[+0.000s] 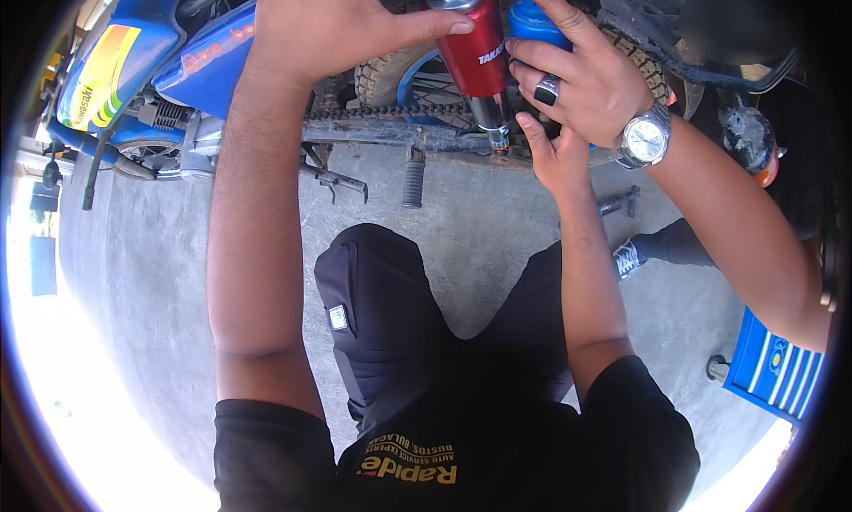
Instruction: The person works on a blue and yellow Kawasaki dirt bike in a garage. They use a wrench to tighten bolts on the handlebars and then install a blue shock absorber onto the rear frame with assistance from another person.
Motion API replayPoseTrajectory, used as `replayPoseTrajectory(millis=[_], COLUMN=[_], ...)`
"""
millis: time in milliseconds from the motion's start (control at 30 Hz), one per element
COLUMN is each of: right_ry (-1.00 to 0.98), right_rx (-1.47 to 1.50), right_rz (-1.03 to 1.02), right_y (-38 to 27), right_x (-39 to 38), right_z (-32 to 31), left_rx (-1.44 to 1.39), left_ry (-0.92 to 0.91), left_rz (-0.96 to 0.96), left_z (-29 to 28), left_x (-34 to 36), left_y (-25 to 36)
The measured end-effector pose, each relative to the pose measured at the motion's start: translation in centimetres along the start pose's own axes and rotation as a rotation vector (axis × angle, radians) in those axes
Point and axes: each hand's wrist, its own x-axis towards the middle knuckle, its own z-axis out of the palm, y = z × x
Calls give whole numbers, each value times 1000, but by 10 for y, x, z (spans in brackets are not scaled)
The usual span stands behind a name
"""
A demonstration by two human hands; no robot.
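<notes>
A red and chrome shock absorber (475,55), with a metal eye at its upper end, stands slightly tilted beside the motorcycle's rear wheel. The thumb of my left hand (328,28) presses across its red upper part; the other fingers run past the top edge of the view. My right hand (561,153) is close to the chrome lower end, thumb raised, its fingers mostly hidden behind a co-worker's hand (586,86). That hand wears a dark ring and a silver watch, and its fingers lie over a blue cylinder (535,19) and reach the red body.
A blue motorcycle (213,59) spans the far side, with its chain (390,113), footpeg (414,179) and spoked rear wheel (433,82). The co-worker's arm (737,219) and shoe (627,257) come in from the right. A blue tool cabinet (772,370) stands on the concrete floor (142,272).
</notes>
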Motion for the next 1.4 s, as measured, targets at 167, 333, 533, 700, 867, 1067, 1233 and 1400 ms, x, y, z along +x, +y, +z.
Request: replayPoseTrajectory(millis=[167,333,533,700,867,1067,1233,1400], right_ry=[140,559,516,689,687,534,639,628], right_rx=[149,527,639,660,814,901,517,546], right_rz=[88,785,839,804,885,944,871,868], right_y=[-33,-64,-62,-64,-66,-68,-72,-72], right_x=[-19,-69,-76,-65,-66,-72,-83,-84], right_z=[42,138,140,144,134,158,192,191], left_rx=[-139,-637,-593,-132,-88,-236,-262,-164], left_ry=[397,155,191,333,198,86,119,135], left_rz=[-32,-482,-472,-235,-165,-148,-221,-230], left_z=[11,65,69,25,15,36,41,48], left_x=[-56,-149,-141,-52,8,14,9,7], left_y=[47,160,156,104,76,80,88,91])
